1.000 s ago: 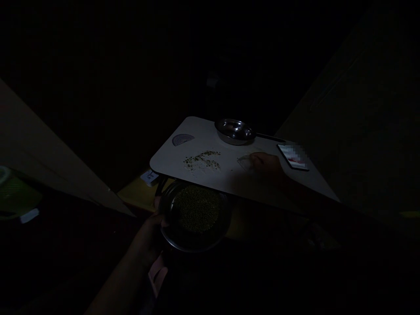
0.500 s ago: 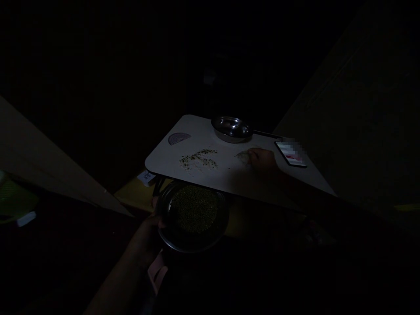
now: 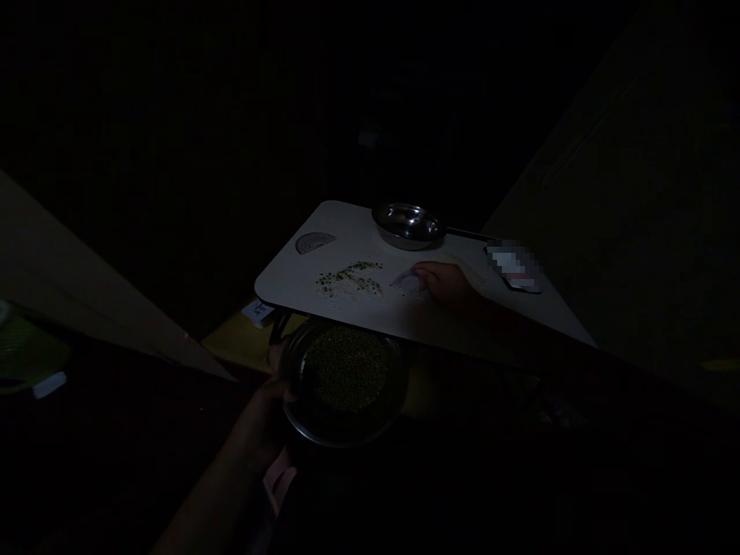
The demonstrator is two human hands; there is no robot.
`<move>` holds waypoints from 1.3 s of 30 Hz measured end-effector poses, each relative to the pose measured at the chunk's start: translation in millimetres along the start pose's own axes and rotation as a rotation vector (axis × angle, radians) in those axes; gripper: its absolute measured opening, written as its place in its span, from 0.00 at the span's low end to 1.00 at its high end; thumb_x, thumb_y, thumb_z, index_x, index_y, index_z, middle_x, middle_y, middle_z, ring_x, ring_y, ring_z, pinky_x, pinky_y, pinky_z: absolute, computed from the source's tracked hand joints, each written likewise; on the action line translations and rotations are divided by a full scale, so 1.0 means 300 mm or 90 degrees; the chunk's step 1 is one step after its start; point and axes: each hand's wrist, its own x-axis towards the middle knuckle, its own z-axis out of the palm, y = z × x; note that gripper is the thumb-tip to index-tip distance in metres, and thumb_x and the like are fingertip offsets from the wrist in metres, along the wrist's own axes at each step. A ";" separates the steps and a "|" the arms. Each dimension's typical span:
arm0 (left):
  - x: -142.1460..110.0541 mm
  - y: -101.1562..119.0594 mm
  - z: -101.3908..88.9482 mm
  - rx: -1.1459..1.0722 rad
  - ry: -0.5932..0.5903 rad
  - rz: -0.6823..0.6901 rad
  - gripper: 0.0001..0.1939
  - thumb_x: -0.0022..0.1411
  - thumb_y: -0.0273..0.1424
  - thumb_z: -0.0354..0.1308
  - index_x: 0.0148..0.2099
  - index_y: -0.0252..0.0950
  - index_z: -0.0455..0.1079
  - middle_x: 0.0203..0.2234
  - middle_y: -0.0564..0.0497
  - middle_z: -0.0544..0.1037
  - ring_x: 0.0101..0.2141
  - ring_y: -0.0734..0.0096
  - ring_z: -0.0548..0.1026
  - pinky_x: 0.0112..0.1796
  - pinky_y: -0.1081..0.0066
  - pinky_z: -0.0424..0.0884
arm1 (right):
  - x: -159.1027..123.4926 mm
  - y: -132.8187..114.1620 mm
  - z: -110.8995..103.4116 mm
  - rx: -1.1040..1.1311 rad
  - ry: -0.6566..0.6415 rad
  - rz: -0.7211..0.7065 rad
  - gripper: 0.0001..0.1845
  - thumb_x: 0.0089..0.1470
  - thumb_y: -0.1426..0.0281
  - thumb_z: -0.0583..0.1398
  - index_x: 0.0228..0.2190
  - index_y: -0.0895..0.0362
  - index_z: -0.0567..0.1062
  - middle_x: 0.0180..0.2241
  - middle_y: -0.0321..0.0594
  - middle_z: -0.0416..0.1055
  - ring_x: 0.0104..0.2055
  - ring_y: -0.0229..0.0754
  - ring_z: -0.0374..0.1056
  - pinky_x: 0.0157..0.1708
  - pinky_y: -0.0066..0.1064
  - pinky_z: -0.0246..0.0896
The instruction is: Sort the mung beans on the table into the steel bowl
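While the left hand (image 3: 260,416) clasps a steel bowl (image 3: 347,435) of green mung beans (image 3: 347,368) below the tabletop (image 3: 289,270) edge, the right hand (image 3: 445,282) lies against a translucent scrap (image 3: 408,281), grip unclear, near scattered grains (image 3: 350,279).

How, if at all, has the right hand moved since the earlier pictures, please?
Yes, the right hand has slid left, away from the phone, toward the scattered green grains.

The right hand (image 3: 445,282) has slid left, pushing the pale bits (image 3: 408,280) closer to the scattered green grains (image 3: 349,278).
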 end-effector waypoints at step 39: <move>0.001 0.001 0.008 0.068 0.024 0.007 0.14 0.33 0.19 0.57 0.28 0.35 0.71 0.18 0.53 0.72 0.20 0.71 0.69 0.24 0.71 0.66 | -0.113 -0.115 0.000 0.101 -0.017 -0.013 0.18 0.56 0.66 0.51 0.32 0.56 0.80 0.35 0.41 0.80 0.40 0.45 0.74 0.44 0.37 0.66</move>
